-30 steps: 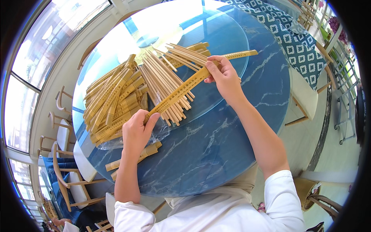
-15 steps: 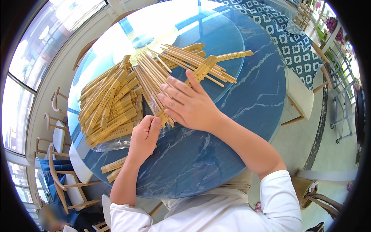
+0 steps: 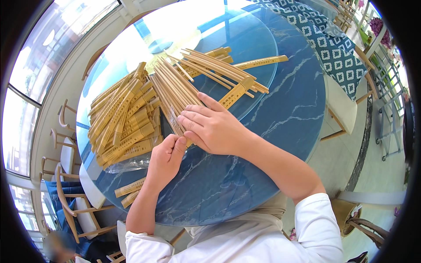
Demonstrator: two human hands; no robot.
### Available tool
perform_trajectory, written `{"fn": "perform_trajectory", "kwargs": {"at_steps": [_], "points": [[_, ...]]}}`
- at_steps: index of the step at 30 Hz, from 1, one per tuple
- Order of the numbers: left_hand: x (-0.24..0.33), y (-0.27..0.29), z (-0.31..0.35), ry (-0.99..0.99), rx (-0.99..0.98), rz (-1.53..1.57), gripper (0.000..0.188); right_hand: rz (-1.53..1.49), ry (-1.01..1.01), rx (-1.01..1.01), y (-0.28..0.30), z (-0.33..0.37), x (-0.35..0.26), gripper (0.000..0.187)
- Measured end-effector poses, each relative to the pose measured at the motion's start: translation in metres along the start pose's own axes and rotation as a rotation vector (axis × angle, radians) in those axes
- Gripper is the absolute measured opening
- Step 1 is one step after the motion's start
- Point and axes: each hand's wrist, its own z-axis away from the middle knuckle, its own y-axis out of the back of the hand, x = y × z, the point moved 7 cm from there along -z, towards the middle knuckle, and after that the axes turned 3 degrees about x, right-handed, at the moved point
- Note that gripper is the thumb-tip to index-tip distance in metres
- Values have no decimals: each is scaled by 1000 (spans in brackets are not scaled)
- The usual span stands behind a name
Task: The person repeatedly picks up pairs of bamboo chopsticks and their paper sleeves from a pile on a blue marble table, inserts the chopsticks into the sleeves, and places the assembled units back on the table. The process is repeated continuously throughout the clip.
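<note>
Left hand clamps sleeve, 7-o'clock end | right hand flat, fingers mostly together | likely smoothing; next probably wants steady pinch

Beside wooden sticks at the blue worktop, the left grip pinches a yellow sleeve by one end, the right grip covering its middle.
</note>
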Motion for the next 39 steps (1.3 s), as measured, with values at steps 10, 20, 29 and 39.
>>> {"fn": "perform_trajectory", "kwargs": {"at_steps": [10,20,29,39], "points": [[-3,45,-14,42,83,-50,37,447,-435,193,58,19,131,31],[1,49,-8,169,-41,30,36,343,-102,-28,31,0,55,35],[49,18,19,-621,431,-957,53,437,-64,87,33,-7,28,42],[33,38,4,-521,458,-1012,51,227,27,47,6,-8,-6,33]]}}
